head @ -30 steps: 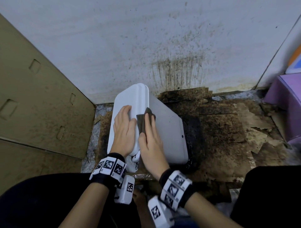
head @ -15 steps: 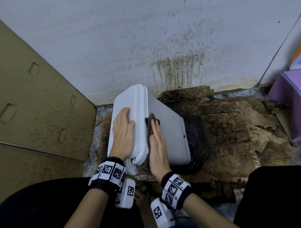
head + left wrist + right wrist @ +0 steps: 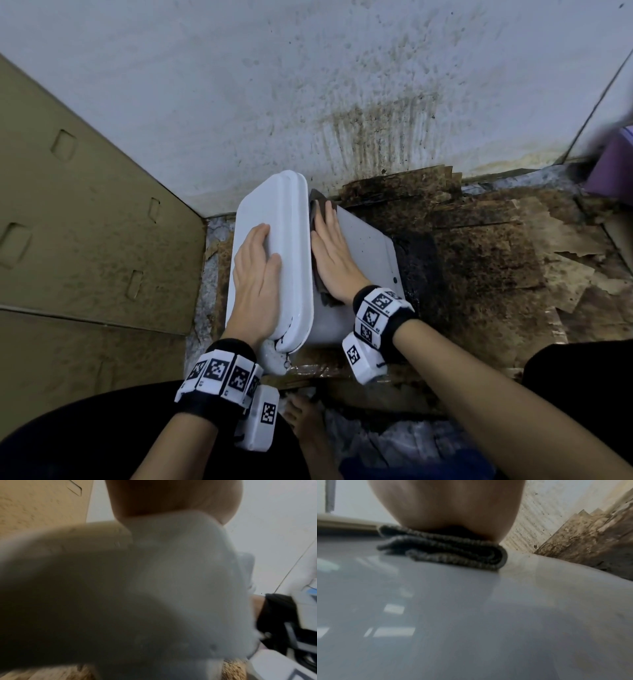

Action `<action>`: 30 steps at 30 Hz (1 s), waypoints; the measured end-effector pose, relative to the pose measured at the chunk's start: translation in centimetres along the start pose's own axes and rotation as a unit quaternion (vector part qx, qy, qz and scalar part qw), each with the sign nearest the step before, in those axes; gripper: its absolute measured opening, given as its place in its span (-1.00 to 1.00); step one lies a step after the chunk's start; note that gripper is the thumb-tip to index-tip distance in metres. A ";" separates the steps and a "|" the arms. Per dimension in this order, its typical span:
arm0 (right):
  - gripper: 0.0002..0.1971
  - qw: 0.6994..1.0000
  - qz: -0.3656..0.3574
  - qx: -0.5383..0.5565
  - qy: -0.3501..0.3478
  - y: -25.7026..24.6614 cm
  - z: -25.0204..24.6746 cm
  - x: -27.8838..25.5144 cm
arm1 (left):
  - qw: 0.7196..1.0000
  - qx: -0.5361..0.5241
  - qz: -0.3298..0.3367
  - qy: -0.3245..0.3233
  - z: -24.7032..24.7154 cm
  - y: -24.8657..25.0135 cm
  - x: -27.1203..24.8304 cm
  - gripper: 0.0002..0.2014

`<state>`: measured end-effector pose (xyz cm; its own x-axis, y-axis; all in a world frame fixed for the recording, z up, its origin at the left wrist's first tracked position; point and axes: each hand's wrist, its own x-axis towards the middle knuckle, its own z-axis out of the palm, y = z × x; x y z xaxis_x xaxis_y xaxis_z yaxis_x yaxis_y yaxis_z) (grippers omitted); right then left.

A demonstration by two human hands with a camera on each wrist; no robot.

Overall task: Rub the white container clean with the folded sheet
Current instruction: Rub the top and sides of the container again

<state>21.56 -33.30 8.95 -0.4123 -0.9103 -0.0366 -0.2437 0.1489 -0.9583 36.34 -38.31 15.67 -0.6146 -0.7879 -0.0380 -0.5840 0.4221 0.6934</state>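
A white container (image 3: 370,253) lies on its side on the floor, its lid (image 3: 291,219) facing left. My left hand (image 3: 257,270) rests flat on the lid with straight fingers, steadying it. My right hand (image 3: 330,250) lies flat on the container's upper side and presses a dark folded sheet (image 3: 317,212) against it, close to the lid's rim. In the right wrist view the folded sheet (image 3: 447,547) sits squeezed between my palm and the glossy container wall (image 3: 471,615). The left wrist view shows the blurred white container (image 3: 180,588) filling the frame.
A stained wall (image 3: 342,102) rises right behind the container. Dirty, torn cardboard (image 3: 496,257) covers the floor to the right. A brown cardboard panel (image 3: 85,222) stands at the left. A purple object (image 3: 613,164) sits at the far right. My bare foot (image 3: 301,421) is below the container.
My right hand has slid the folded sheet forward along the container's side, toward the wall. The left hand has stayed on the lid.
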 end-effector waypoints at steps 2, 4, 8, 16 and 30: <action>-0.44 1.000 0.000 0.003 -0.008 0.3 -0.3 0.5 | 1.000 -0.002 -0.006 -0.001 0.0 0.0 0.0 -0.46; -0.44 1.000 -0.012 0.001 -0.007 0.8 -0.4 0.4 | 1.000 0.001 -0.004 -0.001 0.0 0.0 -0.1 -0.47; -0.44 1.000 -0.020 -0.015 0.001 2.1 -0.6 0.0 | 1.000 0.004 0.003 -0.006 -0.1 -0.2 -0.2 -0.47; -0.44 0.999 0.031 -0.031 0.011 8.0 -1.4 -0.1 | 1.000 -0.018 0.000 -0.002 -0.7 -1.3 -0.1 -0.48; -0.45 0.974 0.227 -0.014 0.000 13.7 -4.7 -1.3 | 0.999 -0.039 -0.011 0.015 -0.8 -2.1 0.0 -0.46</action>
<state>14.60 -28.29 -2.77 -0.4826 -0.7480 -0.4557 -0.0597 0.5472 -0.8349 38.02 -39.58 14.82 -0.5861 -0.8096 -0.0328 -0.5528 0.3699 0.7467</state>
